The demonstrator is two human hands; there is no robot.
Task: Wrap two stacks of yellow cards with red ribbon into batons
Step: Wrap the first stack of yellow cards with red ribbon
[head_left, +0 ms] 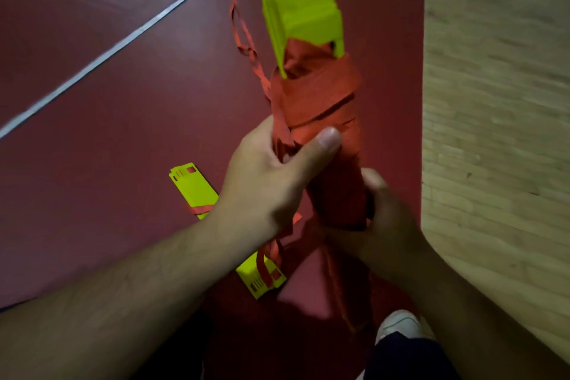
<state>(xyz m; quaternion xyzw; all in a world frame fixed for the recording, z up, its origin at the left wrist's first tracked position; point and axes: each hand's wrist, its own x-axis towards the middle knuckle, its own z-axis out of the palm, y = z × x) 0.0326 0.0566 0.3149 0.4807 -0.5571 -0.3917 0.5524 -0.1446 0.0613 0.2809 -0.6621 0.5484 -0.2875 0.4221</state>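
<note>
A stack of yellow cards sticks up out of a thick wrapping of red ribbon, forming a baton held upright in front of me. My left hand grips its middle, thumb pressed across the red wrap. Around the baton's lower end my right hand is closed. A loose tail of the ribbon trails up and away to the left of the cards. On the floor lies a second stack of yellow cards, with a band of red ribbon across it, partly hidden under my left forearm.
The floor is dark red with white lines running diagonally at the upper left. A pale wooden surface borders it on the right. My white shoe shows at the bottom, near more loose ribbon hanging below the baton.
</note>
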